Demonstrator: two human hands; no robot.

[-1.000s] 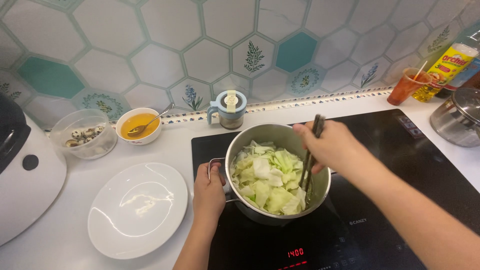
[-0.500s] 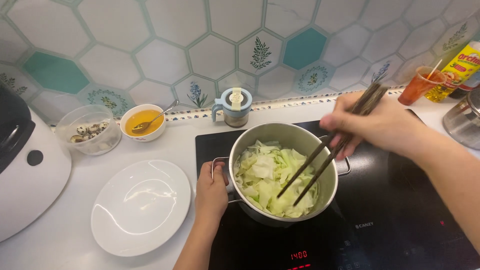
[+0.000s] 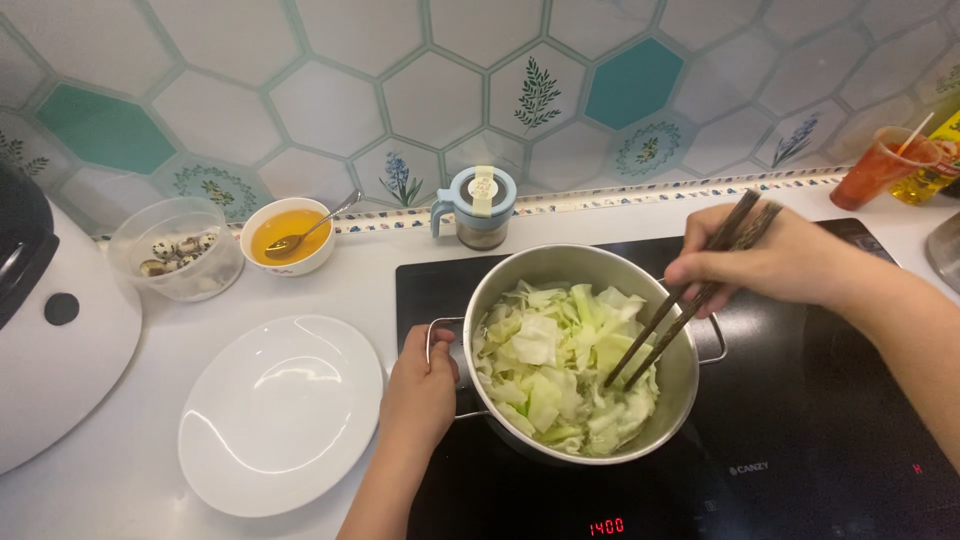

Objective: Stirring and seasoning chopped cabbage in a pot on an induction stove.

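Stirring cabbage [image 3: 560, 370]: right hand [image 3: 775, 262] pinches dark chopsticks [image 3: 685, 300], tips angled toward 7 o'clock into leaves. Left hand [image 3: 420, 390] closed on near handle at pot's [image 3: 560, 262] 9 o'clock. Pot centred on black cooktop [image 3: 830, 420]; white plate [image 3: 280, 412] just left.

The left hand [image 3: 420, 395] holds the handle of a metal pot [image 3: 580, 275] full of cabbage [image 3: 555, 365] on the black stove [image 3: 800, 430]. The right hand [image 3: 775, 262] dips chopsticks [image 3: 680, 305] into the cabbage. A white plate [image 3: 280, 415] sits on the desk [image 3: 140, 480] just beside the stove.
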